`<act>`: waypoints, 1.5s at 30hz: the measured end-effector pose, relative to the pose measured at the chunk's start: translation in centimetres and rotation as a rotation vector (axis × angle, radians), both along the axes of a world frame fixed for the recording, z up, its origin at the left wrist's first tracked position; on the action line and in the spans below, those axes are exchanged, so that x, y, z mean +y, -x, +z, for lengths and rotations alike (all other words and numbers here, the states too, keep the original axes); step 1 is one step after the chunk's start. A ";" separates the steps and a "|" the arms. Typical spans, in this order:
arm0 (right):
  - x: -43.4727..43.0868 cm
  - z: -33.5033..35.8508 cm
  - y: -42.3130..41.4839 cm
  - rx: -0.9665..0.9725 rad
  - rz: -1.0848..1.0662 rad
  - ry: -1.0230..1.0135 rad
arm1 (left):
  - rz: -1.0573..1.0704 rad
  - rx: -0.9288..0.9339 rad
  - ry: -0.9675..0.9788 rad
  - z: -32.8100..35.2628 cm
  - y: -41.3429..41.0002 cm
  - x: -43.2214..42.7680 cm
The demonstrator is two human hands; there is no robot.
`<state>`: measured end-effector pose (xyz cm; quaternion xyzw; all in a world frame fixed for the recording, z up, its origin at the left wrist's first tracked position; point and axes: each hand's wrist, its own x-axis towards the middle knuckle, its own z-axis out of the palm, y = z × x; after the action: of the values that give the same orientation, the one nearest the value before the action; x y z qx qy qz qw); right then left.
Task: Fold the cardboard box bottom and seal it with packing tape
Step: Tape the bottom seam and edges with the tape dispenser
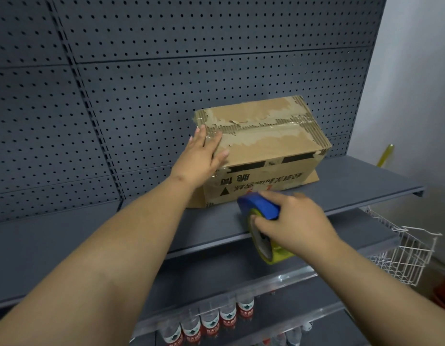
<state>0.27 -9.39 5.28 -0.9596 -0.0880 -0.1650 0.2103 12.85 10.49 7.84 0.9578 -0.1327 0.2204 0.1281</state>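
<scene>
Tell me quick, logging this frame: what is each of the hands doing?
Left hand: open, flat on the cardboard box at its near-left top corner.
Right hand: closed on the tape dispenser.

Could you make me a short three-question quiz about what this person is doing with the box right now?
1. True or false: the cardboard box sits on the shelf with its printed text upside down.
2. What does the right hand hold? A) scissors B) a tape dispenser C) a bottle
3. Fill in: the left hand rests flat on the box's ___ corner.

Key: 1 true; 2 B; 3 top near-left, where the flaps are closed and old torn tape shows.
</scene>
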 end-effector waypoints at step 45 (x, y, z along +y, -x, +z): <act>-8.5 6.3 -1.7 -0.438 0.086 -0.382 | 0.416 -0.279 -0.393 5.1 -1.9 -6.1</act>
<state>1.99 -17.87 11.60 -0.8394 -0.1392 -0.3729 0.3700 14.78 4.37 12.93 0.9314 0.0098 0.3411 -0.1268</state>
